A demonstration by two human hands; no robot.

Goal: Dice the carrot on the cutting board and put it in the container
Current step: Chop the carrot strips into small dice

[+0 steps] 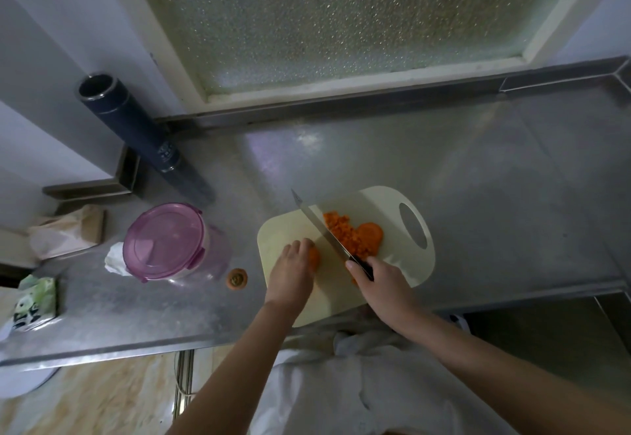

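Though diced carrot [343,231] heaps near the cutting board's [392,200] far edge, the left hand [292,272] curls over an uncut piece [314,260], the right hand [379,281] grips the knife [322,228], and the container [170,241] is lidded.

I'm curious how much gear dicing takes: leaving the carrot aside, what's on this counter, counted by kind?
Cutting board: 1
Knife: 1
Lidded container: 1
Dark flask: 1
Paper bag: 1
Tissue: 1
Green packet: 1
Total: 7
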